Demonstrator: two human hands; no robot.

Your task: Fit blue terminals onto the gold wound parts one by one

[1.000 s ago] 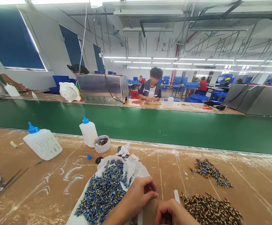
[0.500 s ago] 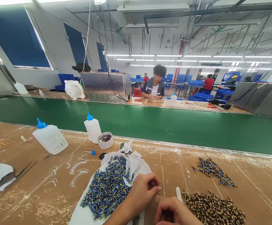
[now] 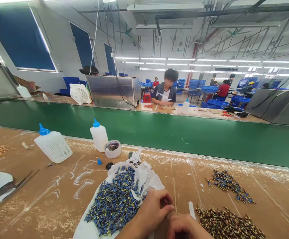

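Note:
My left hand point(image 3: 152, 212) is curled at the bottom edge, fingers closed beside a heap of small blue-and-yellow parts point(image 3: 115, 201) lying on a white plastic bag point(image 3: 149, 177). My right hand point(image 3: 184, 227) sits just right of it, fingers bent inward, mostly cut off by the frame. What either hand pinches is hidden. A pile of dark brown-and-yellow parts point(image 3: 230, 223) lies right of my right hand. A smaller blue pile point(image 3: 230, 185) lies farther back on the right.
Two white squeeze bottles with blue caps point(image 3: 52, 145) point(image 3: 99, 135), a tape roll point(image 3: 112, 148) and scissors point(image 3: 17, 183) lie on the brown worktop. A green conveyor belt point(image 3: 159, 131) runs across. A person point(image 3: 166, 91) works opposite beside a steel box point(image 3: 114, 91) and a fan point(image 3: 79, 94).
The view has tilted up and shifted slightly, so both hands sit lower in frame. The hands stay close together with fingers closed; the piles have not moved.

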